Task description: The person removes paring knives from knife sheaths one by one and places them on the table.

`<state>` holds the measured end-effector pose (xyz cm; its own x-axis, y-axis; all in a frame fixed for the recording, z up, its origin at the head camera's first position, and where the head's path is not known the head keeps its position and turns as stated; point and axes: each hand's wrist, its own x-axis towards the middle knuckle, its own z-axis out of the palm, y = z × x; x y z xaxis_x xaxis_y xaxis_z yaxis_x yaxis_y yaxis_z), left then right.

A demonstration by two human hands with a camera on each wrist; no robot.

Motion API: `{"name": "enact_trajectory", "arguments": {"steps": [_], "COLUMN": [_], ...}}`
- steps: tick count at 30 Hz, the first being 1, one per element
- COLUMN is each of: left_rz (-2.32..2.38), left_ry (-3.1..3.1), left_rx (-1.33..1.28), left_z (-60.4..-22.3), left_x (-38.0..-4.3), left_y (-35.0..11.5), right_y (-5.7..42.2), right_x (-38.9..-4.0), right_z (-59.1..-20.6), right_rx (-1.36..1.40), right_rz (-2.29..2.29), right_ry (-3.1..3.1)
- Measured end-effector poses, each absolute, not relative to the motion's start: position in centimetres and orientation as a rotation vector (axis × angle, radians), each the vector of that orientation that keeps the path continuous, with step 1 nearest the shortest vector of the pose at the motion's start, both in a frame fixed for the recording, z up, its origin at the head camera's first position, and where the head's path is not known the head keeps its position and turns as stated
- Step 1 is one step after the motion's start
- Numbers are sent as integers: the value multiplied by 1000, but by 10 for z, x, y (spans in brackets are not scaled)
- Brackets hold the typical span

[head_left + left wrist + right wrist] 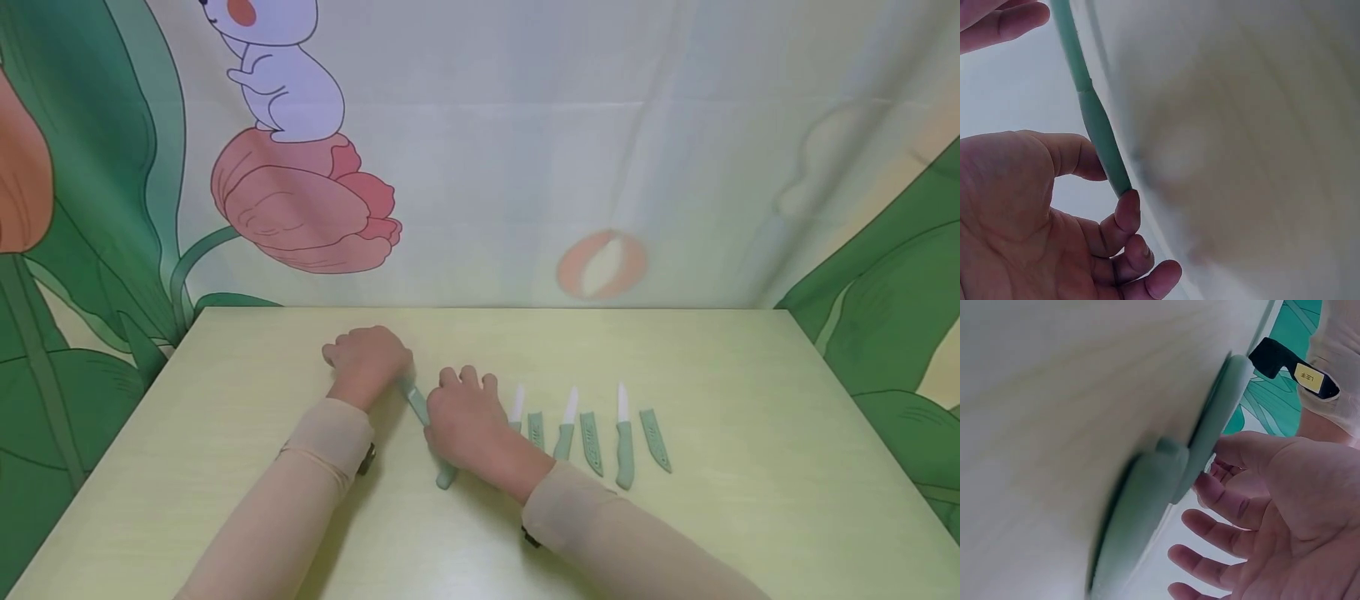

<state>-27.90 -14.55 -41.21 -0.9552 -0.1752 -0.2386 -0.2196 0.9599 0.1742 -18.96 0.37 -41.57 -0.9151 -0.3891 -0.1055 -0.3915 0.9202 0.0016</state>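
A green knife [446, 477] and its green sheath [416, 402] lie end to end between the hands. The left hand [369, 358] pinches the sheath's far end with thumb and forefinger, its other fingers loosely bent. In the left wrist view, the sheath [1105, 140] meets the handle, and no blade shows there. The right hand [472, 421] holds the knife handle [1219, 419] between thumb and forefinger, hiding its middle in the head view. Near that hand in the right wrist view is another green piece [1138, 519], whose kind I cannot tell.
To the right lie more green-handled knives with white blades, such as one knife [624, 442], alternating with loose sheaths, such as one sheath [655, 440]. The pale table [750, 500] ends at a printed curtain [487, 167] behind.
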Motion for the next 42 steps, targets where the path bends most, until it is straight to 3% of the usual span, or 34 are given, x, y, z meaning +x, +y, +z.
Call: {"name": "enact_trajectory", "arguments": {"steps": [20,42], "left_rz": [498,1214], "left_ry": [2903,2666], "left_rx": [-297,-228], "left_z": [-387,-390], "left_x": [-272,-262], "left_y": [-144,-140], "right_y": [26,79], "right_x": [-187,-181], "right_z": [-394,-389], "right_rx": [-574,-555], "right_rz": [-181,-365], "right_ry": [3051,3120]}}
